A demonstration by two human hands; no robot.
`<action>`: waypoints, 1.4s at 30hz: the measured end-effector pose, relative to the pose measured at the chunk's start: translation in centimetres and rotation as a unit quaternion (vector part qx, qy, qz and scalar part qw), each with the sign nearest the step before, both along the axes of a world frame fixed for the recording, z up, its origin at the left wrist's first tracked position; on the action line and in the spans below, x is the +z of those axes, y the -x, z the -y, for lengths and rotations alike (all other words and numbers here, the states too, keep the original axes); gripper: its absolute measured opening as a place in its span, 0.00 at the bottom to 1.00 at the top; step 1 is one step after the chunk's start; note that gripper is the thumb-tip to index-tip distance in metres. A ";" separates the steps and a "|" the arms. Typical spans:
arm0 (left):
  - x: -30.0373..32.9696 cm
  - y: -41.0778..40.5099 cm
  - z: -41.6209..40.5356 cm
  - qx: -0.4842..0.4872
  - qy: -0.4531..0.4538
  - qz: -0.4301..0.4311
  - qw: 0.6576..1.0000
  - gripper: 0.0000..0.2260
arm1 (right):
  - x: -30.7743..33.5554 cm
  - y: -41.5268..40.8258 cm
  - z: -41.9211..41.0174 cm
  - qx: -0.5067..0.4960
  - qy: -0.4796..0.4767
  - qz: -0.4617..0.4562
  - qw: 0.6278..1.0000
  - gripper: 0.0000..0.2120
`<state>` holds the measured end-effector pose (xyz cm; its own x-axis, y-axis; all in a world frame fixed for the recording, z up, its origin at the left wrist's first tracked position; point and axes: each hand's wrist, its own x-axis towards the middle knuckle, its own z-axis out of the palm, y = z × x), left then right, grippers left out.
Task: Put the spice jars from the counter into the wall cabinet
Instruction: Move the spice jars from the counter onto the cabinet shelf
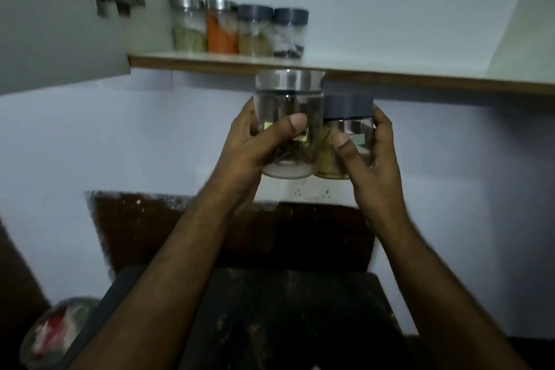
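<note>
My left hand grips a clear jar with a silver lid that holds brown sticks. My right hand grips a clear jar with a grey lid that holds yellowish spice. Both jars are raised side by side, touching, just below the front edge of the wall cabinet shelf. Several spice jars stand in a row at the shelf's left end: a greenish one, an orange one, a tan one and a dark one.
The cabinet door hangs open at the left, its hinge showing. The shelf's right part is bare white board. Below lies a dark counter, with a wall socket above it and a bag at the lower left.
</note>
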<state>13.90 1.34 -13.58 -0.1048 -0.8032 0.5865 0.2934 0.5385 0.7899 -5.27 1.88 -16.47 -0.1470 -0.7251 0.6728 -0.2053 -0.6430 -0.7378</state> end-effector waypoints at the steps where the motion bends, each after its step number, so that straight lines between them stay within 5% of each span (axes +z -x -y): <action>1: 1.9 0.4 0.1 -0.002 0.025 0.010 1.000 0.27 | 1.5 0.3 0.4 -0.004 0.015 0.003 1.000 0.34; 7: 9.1 2.8 1.8 0.022 0.102 0.059 0.993 0.14 | 8.6 2.7 2.4 -0.036 0.073 0.007 0.997 0.35; 18: 12.9 5.1 6.1 0.078 0.065 0.057 0.993 0.39 | 14.1 6.3 6.4 -0.060 0.046 0.002 0.997 0.37; 24: 12.9 6.1 9.4 0.113 0.051 0.107 0.986 0.34 | 14.0 7.5 8.8 -0.103 0.017 -0.067 0.992 0.35; 32: 13.6 8.9 12.6 0.168 0.099 0.227 0.954 0.39 | 15.9 9.9 11.0 -0.120 -0.028 -0.015 0.992 0.30; 36: 14.2 9.1 14.3 0.161 0.089 0.259 0.948 0.52 | 16.2 10.5 11.6 -0.131 -0.031 -0.056 0.989 0.31; 42: 14.9 9.7 17.2 0.164 0.066 0.297 0.938 0.51 | 15.5 9.9 13.2 -0.168 -0.042 -0.197 0.965 0.33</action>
<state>4.23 -15.81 1.36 -0.2046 -0.7732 0.6002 -0.3760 0.6282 0.6812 -15.14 -11.27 -0.93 -0.1274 -0.7351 0.6659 -0.6670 -0.4334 -0.6060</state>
